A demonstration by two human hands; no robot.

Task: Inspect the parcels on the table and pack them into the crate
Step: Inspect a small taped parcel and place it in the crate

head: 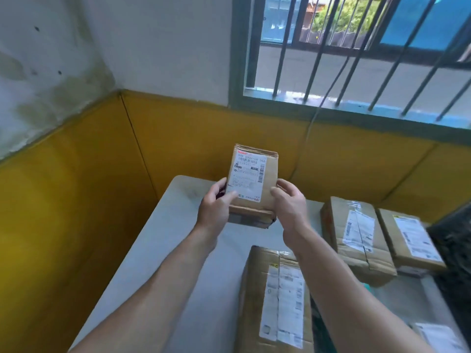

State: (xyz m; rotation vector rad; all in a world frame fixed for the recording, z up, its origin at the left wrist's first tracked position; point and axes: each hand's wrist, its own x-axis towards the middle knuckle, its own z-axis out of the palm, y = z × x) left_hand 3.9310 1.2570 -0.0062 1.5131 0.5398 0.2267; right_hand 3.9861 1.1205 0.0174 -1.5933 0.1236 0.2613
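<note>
Hands: both bare forearms reach forward and upward over the desk (158, 238), and the two hands meet around one small parcel.
Left hand: the left hand (216, 207) grips the small parcel (257, 184) at its lower left edge, with the thumb laid across the front of the white label and the fingers curled behind.
Right hand: the right hand (288, 202) clasps the lower right edge, with the thumb on the front face and the fingers wrapped round the back.
Small parcel: brown cardboard, held upright in the air above the far end of the desk, label towards the camera, apart from the other parcels.
Hidden: the fingertips of both hands lie behind the box. Most of the label print is too small to read. A dark shape (453, 250) at the right edge is blurred and cut off, and whether it is the crate cannot be told.
Count: two hands and five parcels. One parcel is held. A long parcel (275, 301) lies nearest the camera. A middle parcel (356, 238) and an outer parcel (413, 238) lie side by side on the right. Of the corner parcel (438, 338) at bottom right, only a piece of label shows.
</note>
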